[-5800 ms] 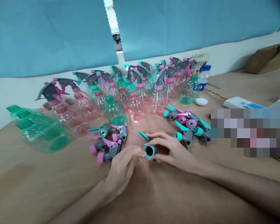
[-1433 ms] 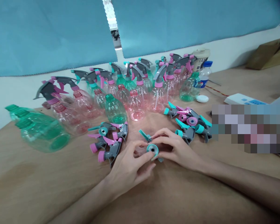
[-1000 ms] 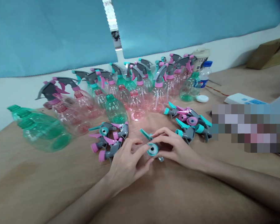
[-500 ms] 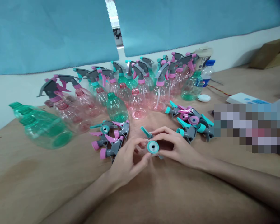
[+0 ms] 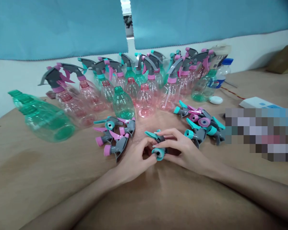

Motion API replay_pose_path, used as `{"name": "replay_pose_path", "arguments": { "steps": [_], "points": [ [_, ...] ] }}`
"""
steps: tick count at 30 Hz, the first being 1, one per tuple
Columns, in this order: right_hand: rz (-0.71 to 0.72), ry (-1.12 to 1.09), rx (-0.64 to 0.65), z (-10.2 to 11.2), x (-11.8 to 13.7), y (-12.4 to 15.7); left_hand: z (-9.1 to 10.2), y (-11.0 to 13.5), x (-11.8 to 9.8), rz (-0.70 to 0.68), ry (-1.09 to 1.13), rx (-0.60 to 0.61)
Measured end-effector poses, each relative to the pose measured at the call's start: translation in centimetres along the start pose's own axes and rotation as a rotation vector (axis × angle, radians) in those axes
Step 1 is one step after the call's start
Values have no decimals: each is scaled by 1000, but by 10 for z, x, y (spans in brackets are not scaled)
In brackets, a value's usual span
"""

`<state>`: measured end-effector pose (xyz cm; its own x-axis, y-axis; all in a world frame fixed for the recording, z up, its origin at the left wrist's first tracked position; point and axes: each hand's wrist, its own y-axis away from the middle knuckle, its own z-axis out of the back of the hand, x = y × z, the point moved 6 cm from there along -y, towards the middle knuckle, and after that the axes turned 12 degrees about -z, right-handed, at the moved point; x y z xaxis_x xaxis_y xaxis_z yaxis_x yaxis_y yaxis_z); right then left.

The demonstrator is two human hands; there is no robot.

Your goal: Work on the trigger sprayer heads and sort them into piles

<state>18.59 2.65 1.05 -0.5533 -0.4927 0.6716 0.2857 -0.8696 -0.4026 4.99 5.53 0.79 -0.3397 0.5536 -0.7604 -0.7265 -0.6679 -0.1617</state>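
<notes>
Between my hands, low over the table, is a spray trigger head [image 5: 159,154] with a teal collar, a teal lever and a grey body. My right hand [image 5: 185,149] is closed around its body from the right. The fingers of my left hand [image 5: 139,156] pinch the collar from the left, thumb at its rim. To the left lie several loose trigger heads [image 5: 117,147], mostly pink and grey. More loose trigger heads [image 5: 196,135], teal and pink, rest in a pile to the right.
Rows of clear pink and green bottles [image 5: 146,103] stand behind, many with trigger heads on. Green bottles [image 5: 50,126] stand at the left. At the right are a blue-capped drink bottle [image 5: 222,74], a white round object [image 5: 216,100] and a white power strip [image 5: 259,103].
The trigger head has turned in my hands: its collar opening faced me and now tilts left, with more of the grey body showing. My view has shifted slightly.
</notes>
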Motion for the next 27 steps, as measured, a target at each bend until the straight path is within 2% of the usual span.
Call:
{"name": "replay_pose_path", "arguments": {
  "steps": [9, 15, 18, 27],
  "points": [
    [5, -33, 6, 0, -1, 0, -2, 2, -2, 7, 24, -2],
    [-59, -76, 7, 5, 0, -2, -1, 1, -14, -37, 132, -120],
    [-23, -39, 0, 4, 2, -2, -2, 1, -14, -14, 119, -157],
    [81, 111, -54, -2, 5, 7, -4, 2, -13, 9, 2, -160]
  ]
}}
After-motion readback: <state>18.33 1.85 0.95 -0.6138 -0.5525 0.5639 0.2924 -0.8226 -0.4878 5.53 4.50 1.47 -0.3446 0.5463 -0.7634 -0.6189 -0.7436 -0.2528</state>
